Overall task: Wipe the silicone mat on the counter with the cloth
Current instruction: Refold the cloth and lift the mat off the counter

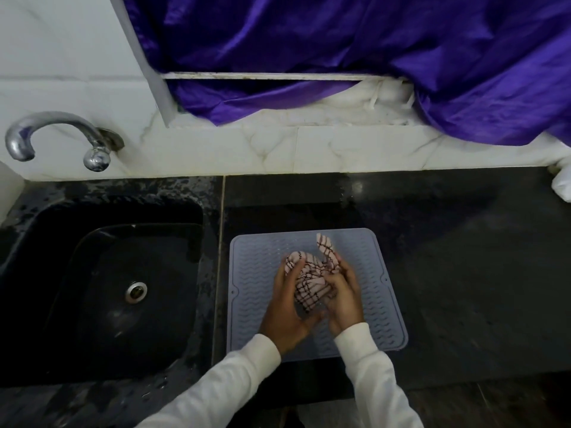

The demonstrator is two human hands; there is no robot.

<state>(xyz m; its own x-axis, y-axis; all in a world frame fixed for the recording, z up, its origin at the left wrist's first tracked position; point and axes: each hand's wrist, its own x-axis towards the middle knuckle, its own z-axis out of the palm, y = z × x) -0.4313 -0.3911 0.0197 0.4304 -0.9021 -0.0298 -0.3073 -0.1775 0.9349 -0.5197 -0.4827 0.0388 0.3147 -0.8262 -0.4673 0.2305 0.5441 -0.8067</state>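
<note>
Bunching the checked cloth between our left hand and right hand, both curled around it above the grey silicone mat lying right of the sink on the dark surface, we should flatten it into a pad and press evenly along the ridges.

Head camera looks steeply down, close over counter.

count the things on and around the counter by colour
purple: 1, curtain
grey-blue: 1, silicone mat
pink checked: 1, cloth
black: 1, sink
silver: 1, tap
total: 5
</note>
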